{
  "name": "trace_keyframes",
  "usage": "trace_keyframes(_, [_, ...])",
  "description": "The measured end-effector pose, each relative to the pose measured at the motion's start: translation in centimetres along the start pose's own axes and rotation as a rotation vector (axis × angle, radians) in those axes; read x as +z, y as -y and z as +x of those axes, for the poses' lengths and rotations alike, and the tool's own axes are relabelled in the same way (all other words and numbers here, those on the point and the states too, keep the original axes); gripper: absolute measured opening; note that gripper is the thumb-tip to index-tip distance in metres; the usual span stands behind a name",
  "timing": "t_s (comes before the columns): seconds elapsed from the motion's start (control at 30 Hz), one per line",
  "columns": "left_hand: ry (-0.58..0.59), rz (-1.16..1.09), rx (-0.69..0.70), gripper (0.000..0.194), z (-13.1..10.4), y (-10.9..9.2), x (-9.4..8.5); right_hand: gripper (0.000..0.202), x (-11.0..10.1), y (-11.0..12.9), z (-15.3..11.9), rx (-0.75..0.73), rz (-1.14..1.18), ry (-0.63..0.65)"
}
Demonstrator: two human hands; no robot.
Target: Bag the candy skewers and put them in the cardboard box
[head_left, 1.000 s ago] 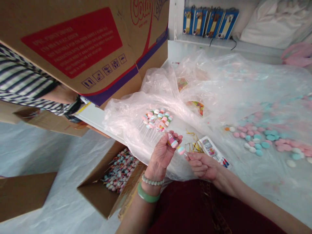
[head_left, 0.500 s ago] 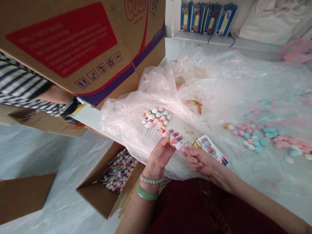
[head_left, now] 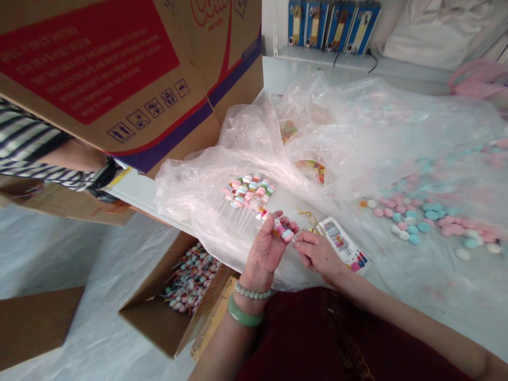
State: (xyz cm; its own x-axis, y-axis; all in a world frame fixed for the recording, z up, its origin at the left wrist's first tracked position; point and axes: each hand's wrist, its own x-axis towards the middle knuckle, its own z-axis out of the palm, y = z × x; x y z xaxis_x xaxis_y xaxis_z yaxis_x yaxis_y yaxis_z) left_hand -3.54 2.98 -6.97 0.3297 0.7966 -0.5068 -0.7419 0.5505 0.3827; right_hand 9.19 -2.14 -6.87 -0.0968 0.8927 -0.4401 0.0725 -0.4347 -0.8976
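Note:
My left hand [head_left: 266,247], with a beaded bracelet and a green bangle at the wrist, is closed around a marshmallow lollipop [head_left: 287,235] in clear wrapping. Pink and pale-blue candy shows at its lower end. My right hand [head_left: 317,254] pinches at that end, by the stick; its fingertips partly hide what they grip. Just beyond my left fingers lies a bunch of similar marshmallow lollipops [head_left: 250,189], white sticks pointing toward me. Gold twist ties [head_left: 314,221] and a stack of printed cards [head_left: 344,244] are beside my right hand.
A large carton [head_left: 190,143] stands at the left. Below the table edge, an open box [head_left: 154,323] holds many lollipops. Clear plastic sheeting [head_left: 254,127] covers much of the table, with loose pink, blue and white candies [head_left: 413,217] at right. A person's striped sleeve [head_left: 32,143] shows far left.
My right hand has drawn closer to my left at the lollipop's lower end, uncovering more of the printed cards. The lollipop sits deeper in my left fingers. The view has shifted slightly.

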Motion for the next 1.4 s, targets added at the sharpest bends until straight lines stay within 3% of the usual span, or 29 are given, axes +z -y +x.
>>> trace_keyframes(0.13, [-0.031,0.002,0.064,0.019,0.1,-0.9,0.1,0.025,-0.6,-0.5,-0.3,-0.259,-0.622,-0.189])
trace_keyframes(0.23, [-0.032,-0.024,0.106,0.015,0.3,0.0,0.4,0.026,-0.1,-0.8,-0.5,-0.397,-0.858,-0.203])
trace_keyframes(0.33, [-0.018,-0.037,0.110,0.019,0.3,1.3,0.7,0.022,0.4,-0.5,-0.5,-0.413,-0.758,-0.210])
trace_keyframes(0.43, [0.032,-0.028,0.054,0.018,0.1,1.6,0.7,0.021,0.3,0.1,-0.2,-0.312,-0.380,-0.161])
trace_keyframes(0.53, [0.063,0.023,-0.028,0.019,-0.1,0.5,0.5,0.023,-0.1,0.3,0.1,-0.182,-0.039,-0.036])
trace_keyframes(0.67, [-0.011,-0.042,0.115,0.019,0.0,-1.6,0.2,0.020,-0.4,-0.1,0.3,-0.060,0.075,0.036])
trace_keyframes(0.77, [-0.014,-0.046,0.192,0.012,0.1,-1.7,0.2,0.016,0.0,0.1,0.5,0.054,0.195,0.063])
trace_keyframes(0.93, [0.021,-0.073,0.074,0.020,0.3,0.0,0.3,0.019,1.2,0.9,1.1,0.136,0.403,0.099])
trace_keyframes(1.1, [-0.008,-0.086,0.043,0.016,0.5,0.0,-0.3,0.019,0.7,0.5,0.9,0.073,0.235,0.039])
trace_keyframes(1.23, [-0.143,-0.055,0.192,0.009,0.7,-0.8,-0.6,0.023,0.1,0.2,0.6,-0.054,-0.138,-0.040])
trace_keyframes(1.4, [-0.143,-0.064,0.272,0.006,0.7,-1.9,-0.1,0.019,0.5,0.7,0.6,-0.252,-0.448,-0.121])
